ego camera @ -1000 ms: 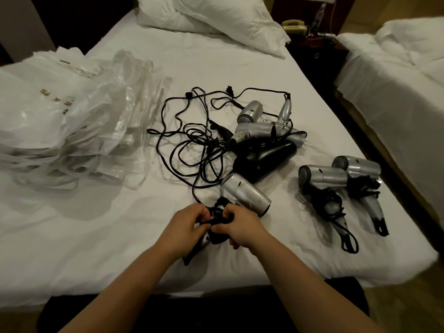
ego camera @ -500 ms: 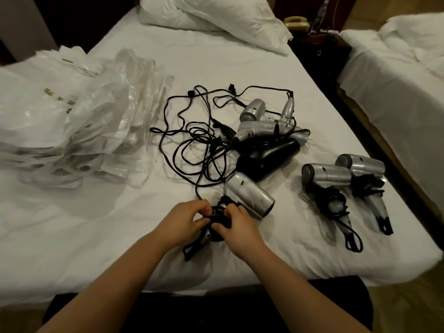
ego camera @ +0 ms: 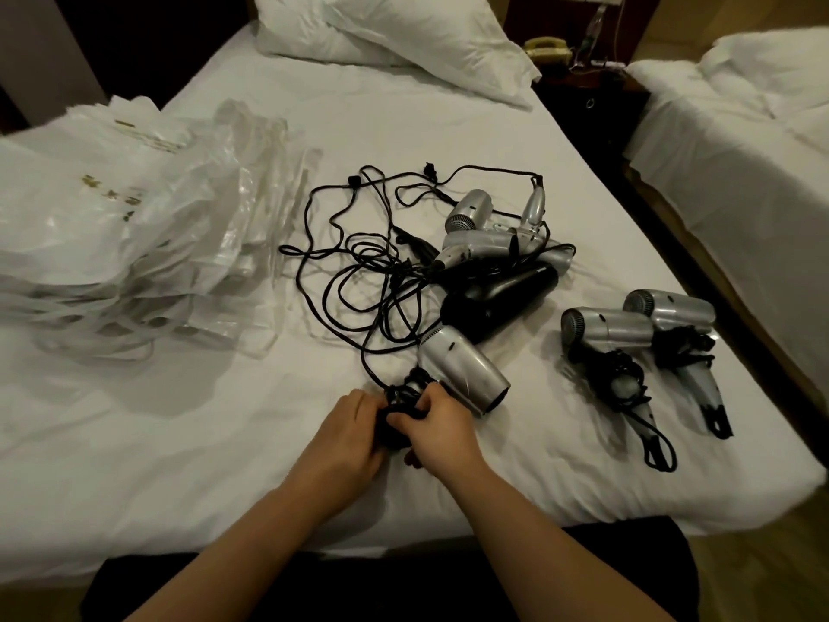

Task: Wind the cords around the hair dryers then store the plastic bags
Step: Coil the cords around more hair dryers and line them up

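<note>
You are gripping the handle of a silver hair dryer (ego camera: 464,372) with both hands: your left hand (ego camera: 347,435) is curling around the black cord (ego camera: 397,404) bunched at the handle, and your right hand (ego camera: 442,430) is pinching the same coil from the other side. The dryer's barrel is lying on the bed (ego camera: 448,127) just beyond your knuckles, and its loose cord is trailing away into the tangle of cords (ego camera: 359,262). You are, by the look of it, winding this third dryer; two wound dryers (ego camera: 628,343) are lying to your right, while a pile of unwound dryers (ego camera: 498,253) is waiting behind. Next you are likely needing to draw slack free of the tangle without dragging the others. The plastic bags (ego camera: 125,231) are lying stacked at the left, not yet stored.
</note>
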### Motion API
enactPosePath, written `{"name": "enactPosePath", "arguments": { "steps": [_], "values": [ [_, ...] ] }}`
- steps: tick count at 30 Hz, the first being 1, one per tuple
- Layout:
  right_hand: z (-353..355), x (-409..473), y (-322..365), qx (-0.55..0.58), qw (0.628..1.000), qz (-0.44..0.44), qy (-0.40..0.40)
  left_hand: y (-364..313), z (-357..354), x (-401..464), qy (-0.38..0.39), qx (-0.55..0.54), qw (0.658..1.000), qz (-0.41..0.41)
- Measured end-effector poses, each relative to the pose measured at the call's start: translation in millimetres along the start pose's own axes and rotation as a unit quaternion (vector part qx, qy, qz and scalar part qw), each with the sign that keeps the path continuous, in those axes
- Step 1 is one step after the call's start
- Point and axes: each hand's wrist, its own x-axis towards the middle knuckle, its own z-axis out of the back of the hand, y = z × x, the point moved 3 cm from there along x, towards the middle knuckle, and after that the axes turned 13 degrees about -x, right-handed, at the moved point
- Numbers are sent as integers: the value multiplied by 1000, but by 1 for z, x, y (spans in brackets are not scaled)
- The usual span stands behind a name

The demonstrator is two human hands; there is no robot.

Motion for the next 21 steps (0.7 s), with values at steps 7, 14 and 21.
{"name": "enactPosePath", "arguments": {
  "steps": [7,14,21],
  "values": [
    [7,0,14,-119,990,65,-34,-4,-2,11,-28,108,992,-52],
    [16,-3,20,-150,967,186,-91,-6,8,19,-28,9,1000,-11],
    [7,-7,29,-198,930,297,-90,-10,18,28,-54,-84,990,102]
  ]
}}
